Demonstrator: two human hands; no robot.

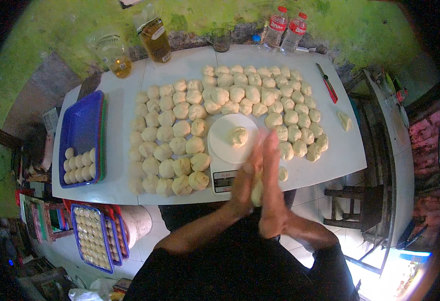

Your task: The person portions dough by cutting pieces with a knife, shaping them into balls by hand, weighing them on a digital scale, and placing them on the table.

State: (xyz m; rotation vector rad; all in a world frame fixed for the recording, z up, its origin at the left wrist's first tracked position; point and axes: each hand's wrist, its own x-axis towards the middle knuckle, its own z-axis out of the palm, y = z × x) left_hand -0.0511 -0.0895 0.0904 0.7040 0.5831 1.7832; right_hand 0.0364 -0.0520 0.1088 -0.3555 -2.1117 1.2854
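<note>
My left hand [248, 171] and my right hand [272, 177] are raised with palms facing, close together, over the near edge of the table just right of a white digital kitchen scale [218, 160]. Both are blurred. A pale piece of dough [257, 191] shows between and below them; whether they grip it is unclear. On the scale's round plate lies a dough ball [238, 137]. Rows of dough balls [166, 134] fill the table left of the scale, with more dough balls [290, 117] behind it and to its right. A small dough piece [283, 174] lies beside my right hand.
Stacked blue trays [81, 113] with small dough balls stand at the left of the white table [120, 150]. At the right lie a box cutter [327, 82] and a dough scrap [344, 121]. Water bottles [275, 30], a glass mug [221, 40] and an oil pouch [154, 39] line the back.
</note>
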